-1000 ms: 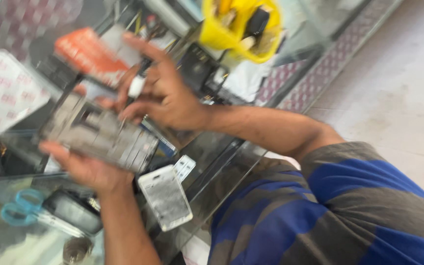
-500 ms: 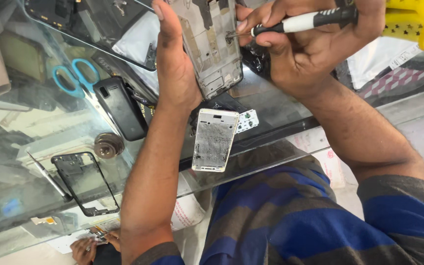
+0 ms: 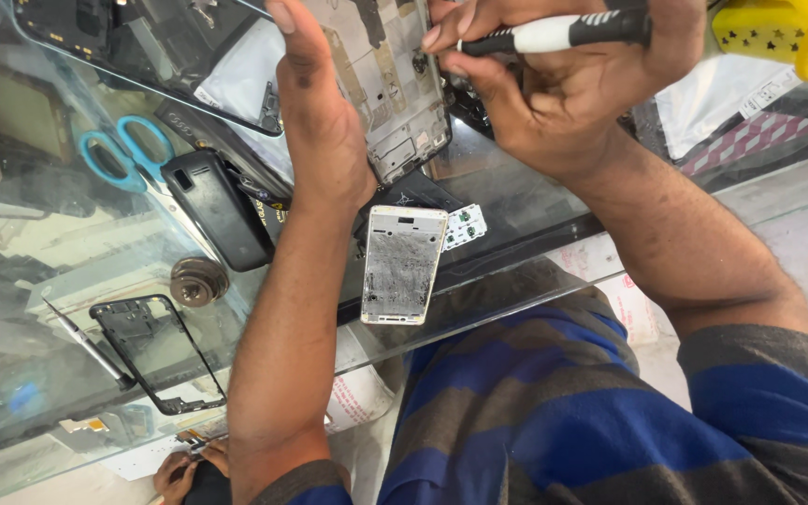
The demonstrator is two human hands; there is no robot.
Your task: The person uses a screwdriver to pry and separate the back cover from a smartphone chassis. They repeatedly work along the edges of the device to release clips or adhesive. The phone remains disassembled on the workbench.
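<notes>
Phone frame point(image 3: 395, 84) top beyond picture edge

Two bare hands are counted: the left hand point(image 3: 320, 140) and the right hand point(image 3: 554, 89). One opened grey phone chassis with exposed metal parts point(image 3: 395, 84) is seen, and one black-and-white screwdriver point(image 3: 554, 33). One silver rectangular metal phone plate point(image 3: 404, 265) is counted on the glass counter point(image 3: 67, 271), with one small white-and-green circuit board point(image 3: 466, 226) beside it. One pair of blue-handled scissors point(image 3: 128, 150), one black bar-shaped phone point(image 3: 219, 208), one empty black phone frame point(image 3: 156, 351), one round metal disc point(image 3: 198, 281) and one yellow plastic holder point(image 3: 778, 33) are counted.
</notes>
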